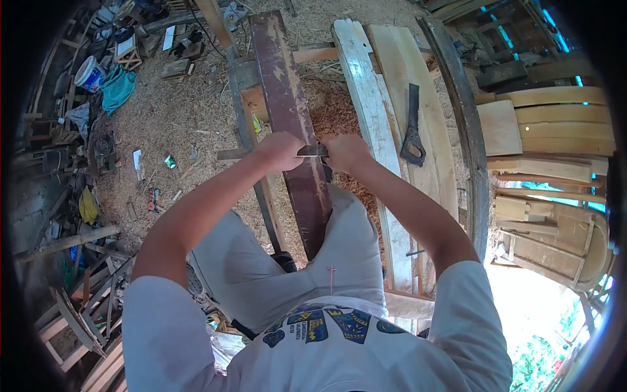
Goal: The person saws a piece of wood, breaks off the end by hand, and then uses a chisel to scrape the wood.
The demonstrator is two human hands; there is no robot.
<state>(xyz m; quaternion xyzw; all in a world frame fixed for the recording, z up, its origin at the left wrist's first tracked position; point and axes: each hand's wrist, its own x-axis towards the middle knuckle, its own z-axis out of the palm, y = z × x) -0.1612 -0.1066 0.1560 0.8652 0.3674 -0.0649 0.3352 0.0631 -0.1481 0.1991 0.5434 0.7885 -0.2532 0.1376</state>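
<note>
A long wooden beam (282,85) with worn dark reddish-brown paint runs away from between my legs. My left hand (282,151) and my right hand (346,152) are closed on opposite ends of a scraper (312,151), a short flat blade lying across the beam. Its ends are hidden in my fingers, and its exact type is hard to make out. Paint is patchy along the beam's right edge, with paler wood showing. To the right of my right hand, a handsaw (413,130) with a dark handle lies on a pale wide board (428,173).
A whitish painted plank (372,104) lies beside the pale board, and a dark timber (460,117) borders them. Wood shavings (157,124) cover the ground. At left are a white bucket (89,74), a teal cloth (118,89) and a green can (170,161). Boards (562,124) are stacked at right.
</note>
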